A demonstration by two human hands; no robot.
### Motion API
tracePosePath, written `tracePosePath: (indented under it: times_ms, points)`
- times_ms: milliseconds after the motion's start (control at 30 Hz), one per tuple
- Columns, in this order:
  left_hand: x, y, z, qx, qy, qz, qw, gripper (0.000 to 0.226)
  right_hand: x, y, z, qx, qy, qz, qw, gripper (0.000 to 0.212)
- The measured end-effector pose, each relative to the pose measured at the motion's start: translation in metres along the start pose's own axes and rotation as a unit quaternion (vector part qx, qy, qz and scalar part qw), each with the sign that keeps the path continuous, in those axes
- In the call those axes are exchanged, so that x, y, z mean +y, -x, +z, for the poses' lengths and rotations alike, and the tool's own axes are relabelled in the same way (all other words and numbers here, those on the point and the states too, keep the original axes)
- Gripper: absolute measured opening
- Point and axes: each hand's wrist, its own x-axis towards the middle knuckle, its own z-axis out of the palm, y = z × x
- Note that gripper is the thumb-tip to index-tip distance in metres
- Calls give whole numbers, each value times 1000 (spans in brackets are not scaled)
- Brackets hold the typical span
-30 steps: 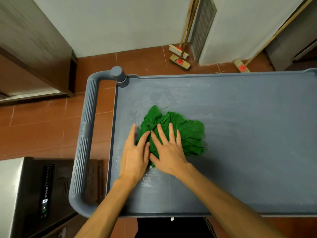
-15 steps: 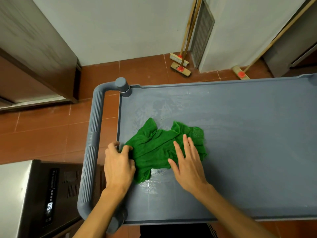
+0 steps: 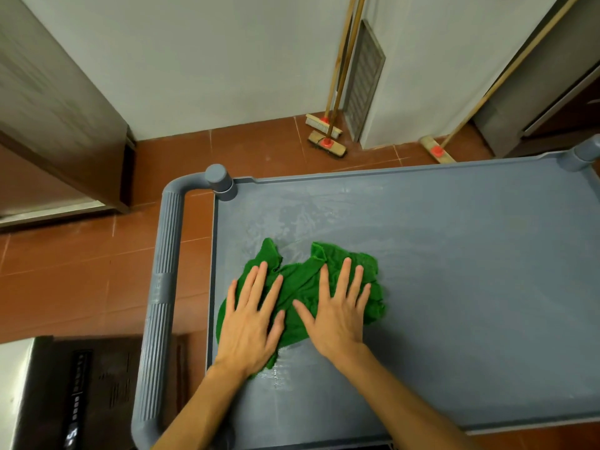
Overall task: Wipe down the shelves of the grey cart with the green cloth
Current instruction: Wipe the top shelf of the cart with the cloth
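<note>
I've got both palms flat, fingers spread, left hand (image 3: 251, 315) & right hand (image 3: 341, 311) pressing the green cloth (image 3: 305, 284) on the grey cart's top shelf (image 3: 470, 287) near its handle end; wet streaks only there, rest looks dry, lower shelves hidden, so prob early.

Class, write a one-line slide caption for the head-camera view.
Both hands, left hand and right hand, press a green cloth flat on the grey cart's top shelf.
</note>
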Motion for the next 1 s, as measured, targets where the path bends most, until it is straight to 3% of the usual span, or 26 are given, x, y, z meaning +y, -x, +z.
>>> tracePosePath:
  times_ms: [500, 833, 1000]
  points:
    - [-24, 30, 11, 42, 54, 20, 997, 68, -6, -42, 6, 47, 22, 8, 999, 90]
    - [-21, 31, 10, 27, 85, -10, 996, 76, -30, -119, -11, 19, 13, 61, 998, 87]
    - [-22, 29, 13, 13, 133, -10, 991, 78, -54, -154, -23, -1, 30, 6, 1000, 84]
